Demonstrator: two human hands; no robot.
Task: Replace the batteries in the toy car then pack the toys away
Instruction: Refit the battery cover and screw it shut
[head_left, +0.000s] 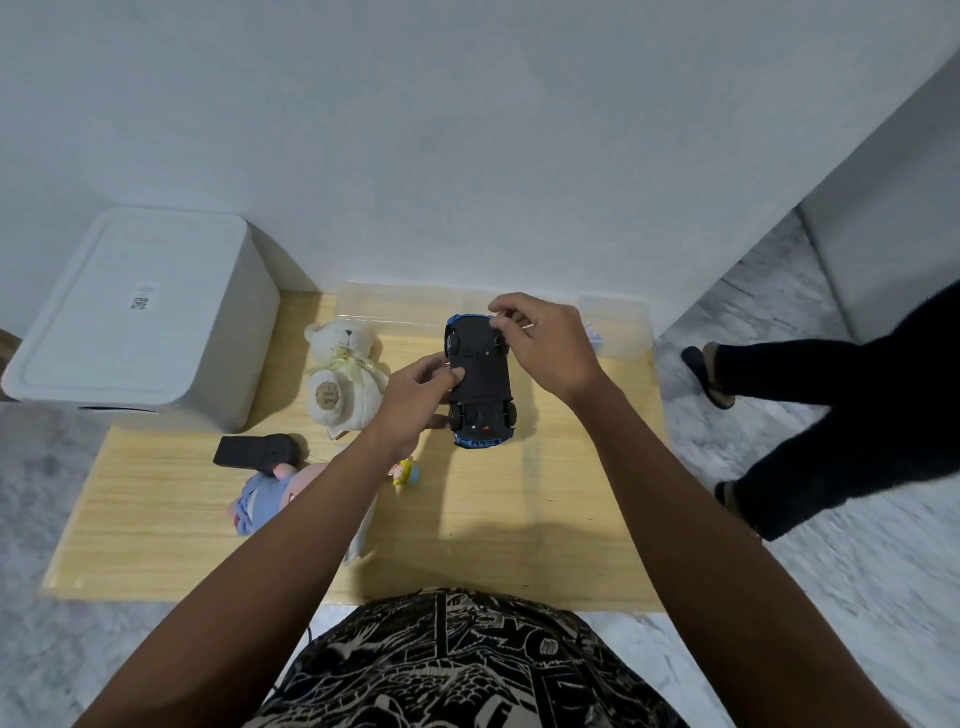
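**Toy car upside down between two hands**

While the wooden mat (483, 525) is lying across the pale floor and carrying nearly everything, the white lidded storage box (140, 317) is sitting at its far left corner, well left of the fingers, with a small label on its lid too blurred to read. One clear plastic bin (415, 304) is standing just beyond the fingers against the wall; its walls are so transparent that its outline is hard to follow, and the right hand is covering part of it. A second person's two dark-clad legs (831, 415) are reaching in from the right, cut off by the picture's edge.

One white teddy bear (343, 374) is sitting just left of the left fingers. One pink and blue plush (270, 493) is lying nearer the wearer, half hidden under the left forearm. The one blue toy car (480, 379) is being held belly-up between the hands, black underside showing, four wheels countable. The right hand (550, 343) is pinching narrowly at the car's far end; what its fingertips are gripping is too small to tell. The left hand (421, 395) is closing on the car's left flank. One black remote control (254, 451) is lying left of the left wrist, and one tiny yellow figure (405, 472) is peeking out beside that forearm.
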